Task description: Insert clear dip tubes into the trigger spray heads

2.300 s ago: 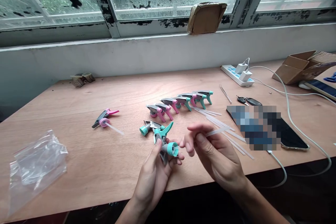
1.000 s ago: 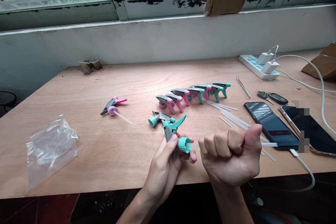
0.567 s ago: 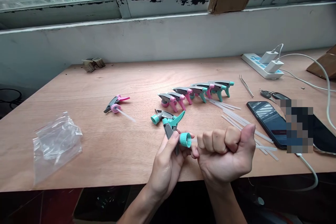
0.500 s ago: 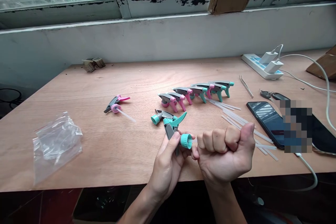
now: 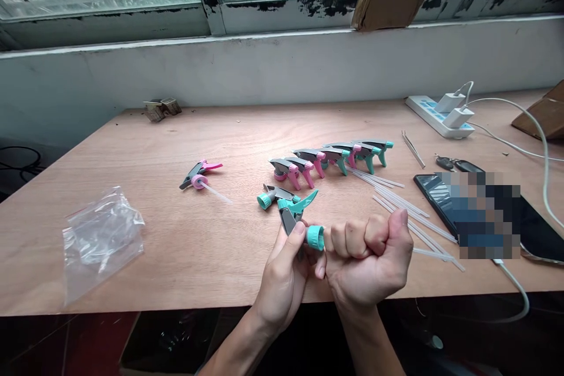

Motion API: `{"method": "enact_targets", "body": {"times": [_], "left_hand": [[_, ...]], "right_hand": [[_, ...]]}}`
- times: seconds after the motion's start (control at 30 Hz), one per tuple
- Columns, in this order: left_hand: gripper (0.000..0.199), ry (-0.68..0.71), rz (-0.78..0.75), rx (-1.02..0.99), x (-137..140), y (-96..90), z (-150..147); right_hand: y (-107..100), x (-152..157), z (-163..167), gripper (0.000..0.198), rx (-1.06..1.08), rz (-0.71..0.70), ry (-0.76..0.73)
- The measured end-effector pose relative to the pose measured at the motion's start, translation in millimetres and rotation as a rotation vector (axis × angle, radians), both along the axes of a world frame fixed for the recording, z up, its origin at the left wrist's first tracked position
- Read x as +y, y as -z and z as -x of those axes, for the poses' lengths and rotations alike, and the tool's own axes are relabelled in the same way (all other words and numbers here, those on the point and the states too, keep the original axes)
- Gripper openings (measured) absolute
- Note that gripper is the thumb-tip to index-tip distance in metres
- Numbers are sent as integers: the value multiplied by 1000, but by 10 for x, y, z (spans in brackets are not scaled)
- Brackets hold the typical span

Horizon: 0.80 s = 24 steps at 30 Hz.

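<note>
While left hand [image 5: 286,267] grips teal plastic sprayer [image 5: 293,214], right hand [image 5: 370,258] fisted round thin clear tube [image 5: 434,254].

I can read no text, label, brand or number anywhere here. The phone [image 5: 436,197] lying on the surface [image 5: 176,247] to the right of my fingers [image 5: 352,238] has its screen blurred out.

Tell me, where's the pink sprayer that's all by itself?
The pink sprayer lies on the table left of centre in the head view, between the plastic bag on its left and the row of sprayers on its right.
</note>
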<state>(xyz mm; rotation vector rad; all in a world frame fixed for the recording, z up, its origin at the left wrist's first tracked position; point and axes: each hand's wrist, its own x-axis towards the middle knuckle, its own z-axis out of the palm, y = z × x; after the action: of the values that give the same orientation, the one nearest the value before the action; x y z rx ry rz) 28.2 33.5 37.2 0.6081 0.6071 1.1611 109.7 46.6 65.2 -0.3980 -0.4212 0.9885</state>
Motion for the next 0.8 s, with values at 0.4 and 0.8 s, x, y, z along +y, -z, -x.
{"method": "enact_targets", "body": {"times": [0.4,0.8], "left_hand": [[18,-50,-14,58,0,-1,-18],[26,-44,28,41,-31,-43,32]], "right_hand": [[9,29,54,56,49,79,52],[-21,-152,-231,46,-175,-10,-106]]}}
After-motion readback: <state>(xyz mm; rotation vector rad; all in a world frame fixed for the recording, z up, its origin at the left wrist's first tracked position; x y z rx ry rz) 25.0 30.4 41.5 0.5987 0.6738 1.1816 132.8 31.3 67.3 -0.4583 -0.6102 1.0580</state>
